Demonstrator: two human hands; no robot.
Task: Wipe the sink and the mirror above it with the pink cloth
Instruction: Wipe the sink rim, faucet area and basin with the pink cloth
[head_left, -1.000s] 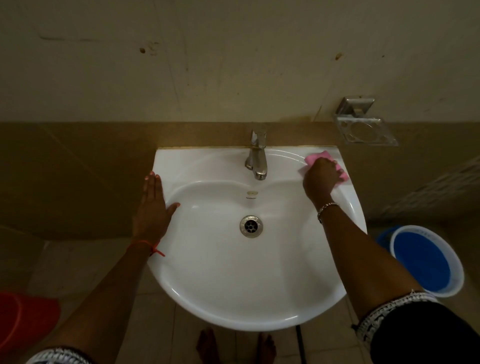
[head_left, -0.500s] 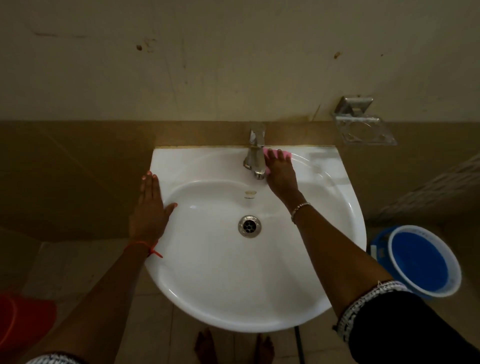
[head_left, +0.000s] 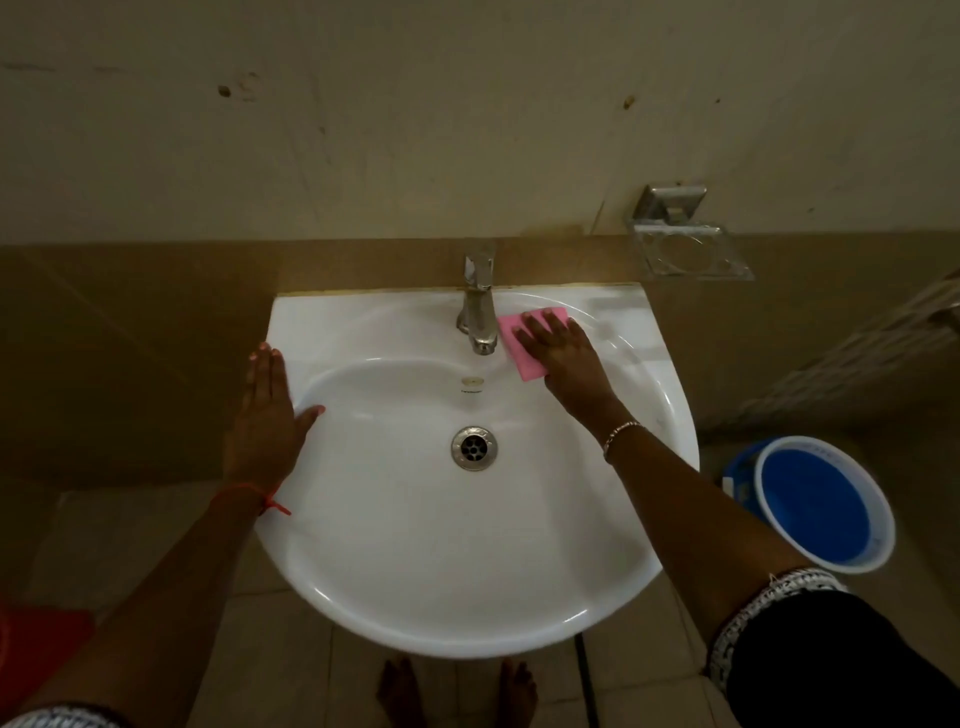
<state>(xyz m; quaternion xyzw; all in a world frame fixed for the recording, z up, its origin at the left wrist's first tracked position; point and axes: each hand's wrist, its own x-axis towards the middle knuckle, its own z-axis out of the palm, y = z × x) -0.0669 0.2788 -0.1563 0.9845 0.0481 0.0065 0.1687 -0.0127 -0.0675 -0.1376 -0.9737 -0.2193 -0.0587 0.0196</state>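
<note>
Sink-wiping step: right hand (head_left: 563, 353), fingers spread flat, presses the pink cloth (head_left: 519, 345) on the sink (head_left: 467, 571) rear ledge beside the faucet (head_left: 478, 306); left hand (head_left: 267, 415), fingers extended, braces the left rim; next, wipe the basin.

Glossy white sink (head_left: 395, 561), shiny metal tap (head_left: 479, 312)

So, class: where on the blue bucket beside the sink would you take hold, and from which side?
Grip the blue bucket by its white rim, coming from above. It stands upright on the floor with its mouth open upward, so the rim is fully exposed. No handle can be made out, so I would pinch the edge nearest the sink.
</note>
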